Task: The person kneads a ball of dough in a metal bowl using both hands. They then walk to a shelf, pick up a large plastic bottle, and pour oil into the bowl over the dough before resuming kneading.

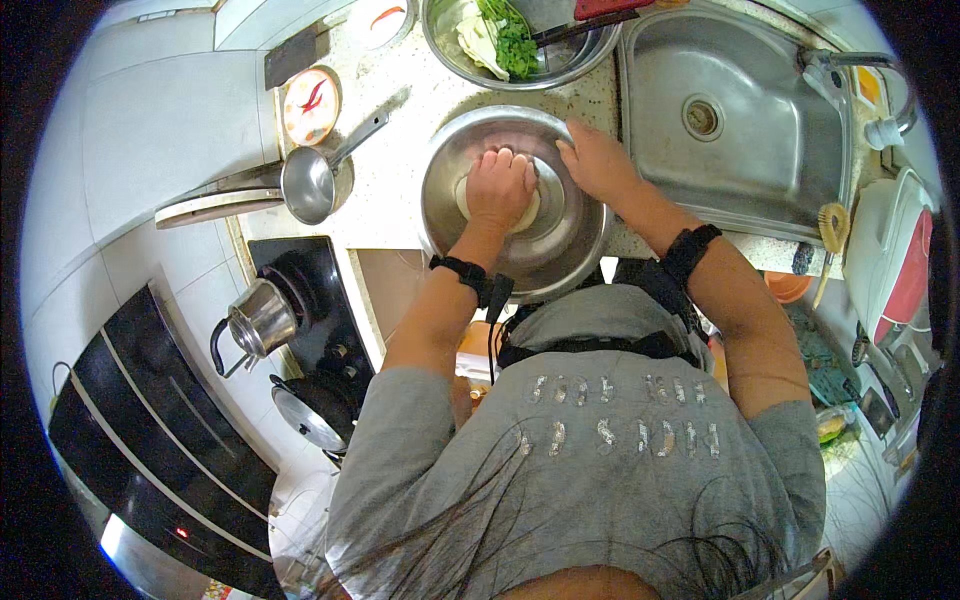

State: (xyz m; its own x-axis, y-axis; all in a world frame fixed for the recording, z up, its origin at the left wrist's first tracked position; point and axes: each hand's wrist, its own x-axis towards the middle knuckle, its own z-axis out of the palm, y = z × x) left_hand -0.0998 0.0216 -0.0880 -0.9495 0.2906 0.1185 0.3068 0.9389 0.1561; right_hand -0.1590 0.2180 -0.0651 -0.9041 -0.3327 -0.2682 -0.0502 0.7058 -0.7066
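A wide stainless-steel bowl (517, 274) rests at the counter's front edge. Inside it lies a pale, rounded lump of dough (529, 217), mostly covered by my left hand (501, 184). The fingers of that hand are curled and press on the dough from above; whether they grip any of it cannot be told. My right hand (604, 161) holds the bowl's upper right rim, thumb and fingers at the edge. Both wrists wear black straps, and a black cable hangs from the left one.
Beyond stands a metal basin (480, 78) with leafy greens and a knife. A sink (720, 172) lies to the right. On the left are a ladle (309, 186), a plate with red chillies (311, 124), and a black hob (319, 300) with a metal kettle (262, 319) beside it.
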